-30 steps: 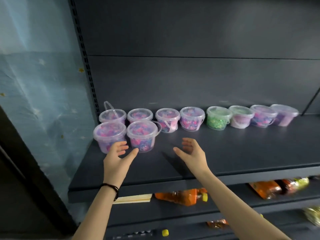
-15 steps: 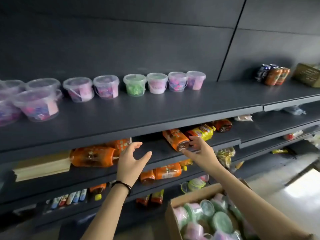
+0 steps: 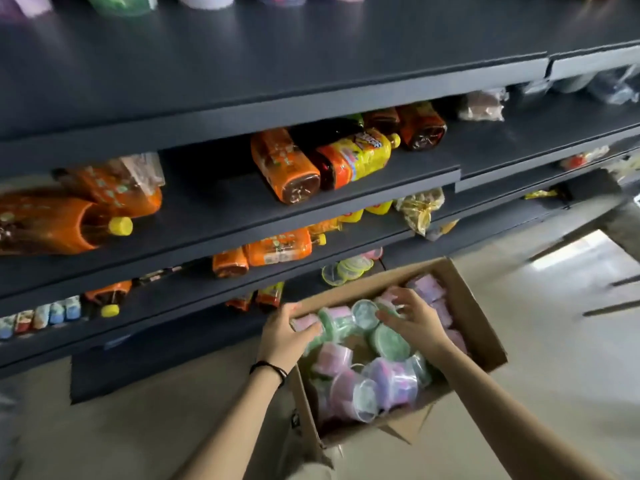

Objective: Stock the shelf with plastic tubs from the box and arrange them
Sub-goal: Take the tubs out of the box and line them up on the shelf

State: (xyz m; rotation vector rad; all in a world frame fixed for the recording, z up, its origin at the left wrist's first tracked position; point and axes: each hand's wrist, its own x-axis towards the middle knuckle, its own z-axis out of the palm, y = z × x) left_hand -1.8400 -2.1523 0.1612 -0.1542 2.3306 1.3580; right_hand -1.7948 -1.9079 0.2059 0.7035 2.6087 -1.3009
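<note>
An open cardboard box [image 3: 479,336] stands on the floor in front of the shelving, filled with several pink, green and purple plastic tubs [image 3: 388,339] lying at all angles. My left hand [image 3: 282,336] reaches into the box's far left corner and grips a pink tub [image 3: 304,321] between thumb and fingers. My right hand [image 3: 414,318] is over the middle of the box, its fingers curled round a pale tub [image 3: 390,306]. Only the bottoms of the stocked tubs [image 3: 121,3] show, at the back of the dark top shelf [image 3: 277,64].
Orange bottles [image 3: 284,168] and a yellow bottle [image 3: 353,155] lie on the lower shelves, whose front edges jut out above the box. Loose yellow lids [image 3: 349,268] sit just behind the box. Grey floor spreads to the right, with dark furniture legs [image 3: 588,233].
My view has dropped from the top shelf to the box on the floor. Both hands came down from the shelf front into the box and closed on tubs.
</note>
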